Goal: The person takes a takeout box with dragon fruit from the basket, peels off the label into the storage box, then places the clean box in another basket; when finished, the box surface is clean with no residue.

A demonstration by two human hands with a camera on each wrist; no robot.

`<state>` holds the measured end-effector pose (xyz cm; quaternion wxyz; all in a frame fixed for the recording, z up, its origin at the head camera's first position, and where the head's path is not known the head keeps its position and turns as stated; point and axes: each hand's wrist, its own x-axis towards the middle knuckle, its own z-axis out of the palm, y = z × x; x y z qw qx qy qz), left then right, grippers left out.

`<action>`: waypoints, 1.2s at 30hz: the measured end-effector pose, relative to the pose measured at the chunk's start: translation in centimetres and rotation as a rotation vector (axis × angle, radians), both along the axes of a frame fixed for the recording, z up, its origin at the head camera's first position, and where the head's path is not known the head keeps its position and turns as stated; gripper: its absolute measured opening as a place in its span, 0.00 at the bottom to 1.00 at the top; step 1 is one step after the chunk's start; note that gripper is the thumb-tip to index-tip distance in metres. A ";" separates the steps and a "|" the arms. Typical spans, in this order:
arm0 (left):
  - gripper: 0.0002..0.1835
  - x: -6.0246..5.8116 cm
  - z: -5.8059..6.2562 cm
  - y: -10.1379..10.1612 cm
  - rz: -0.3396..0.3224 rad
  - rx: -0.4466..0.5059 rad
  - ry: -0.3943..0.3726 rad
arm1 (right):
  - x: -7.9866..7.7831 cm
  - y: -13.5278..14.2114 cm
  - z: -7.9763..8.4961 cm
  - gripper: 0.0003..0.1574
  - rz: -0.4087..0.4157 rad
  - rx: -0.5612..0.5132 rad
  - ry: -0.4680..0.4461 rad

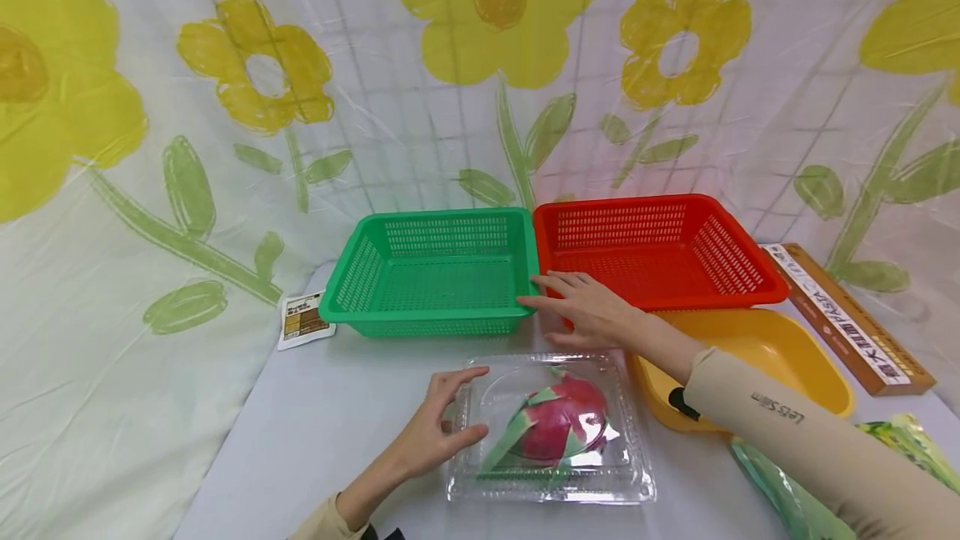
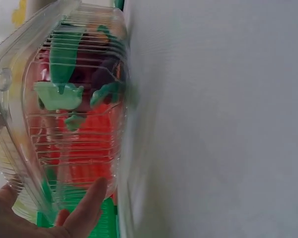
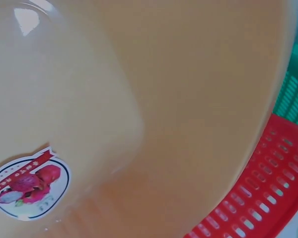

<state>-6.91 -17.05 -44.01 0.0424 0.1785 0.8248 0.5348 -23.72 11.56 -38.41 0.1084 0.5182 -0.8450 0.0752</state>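
Note:
A clear plastic clamshell box (image 1: pixel 637 473) lies on the table with a pink dragon fruit (image 1: pixel 562 423) with green scales inside. My left hand (image 1: pixel 431 423) is at the box's left side, thumb and forefinger spread apart along its edge. In the left wrist view the thumb and fingers (image 2: pixel 89 203) show beside the box's ribbed wall (image 2: pixel 74 148). My right hand (image 1: pixel 588 307) reaches past the box, its extended fingertips at the right rim of a green basket (image 1: pixel 431 325). The right wrist view does not show that hand.
A red basket (image 1: pixel 667 302) stands right of the green one. Before it sits a yellow basin (image 1: pixel 795 357), with a dragon fruit sticker (image 3: pixel 30 186) seen inside. A pasta box (image 1: pixel 847 319) and green bag (image 1: pixel 795 490) lie right; a small packet (image 1: pixel 303 321) lies left. A flowered curtain (image 1: pixel 360 148) hangs behind.

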 end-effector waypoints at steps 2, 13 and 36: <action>0.35 0.0 -0.2 -0.1 0.009 0.010 0.004 | -0.1 0.0 0.0 0.40 0.003 0.001 0.007; 0.36 -0.8 -0.3 -1.4 0.007 0.073 0.063 | -0.3 -0.2 -0.1 0.43 0.002 -0.001 -0.014; 0.49 -2.1 -0.6 -4.3 -0.002 0.085 -0.306 | -0.6 0.2 -0.3 0.42 0.010 -0.008 -0.001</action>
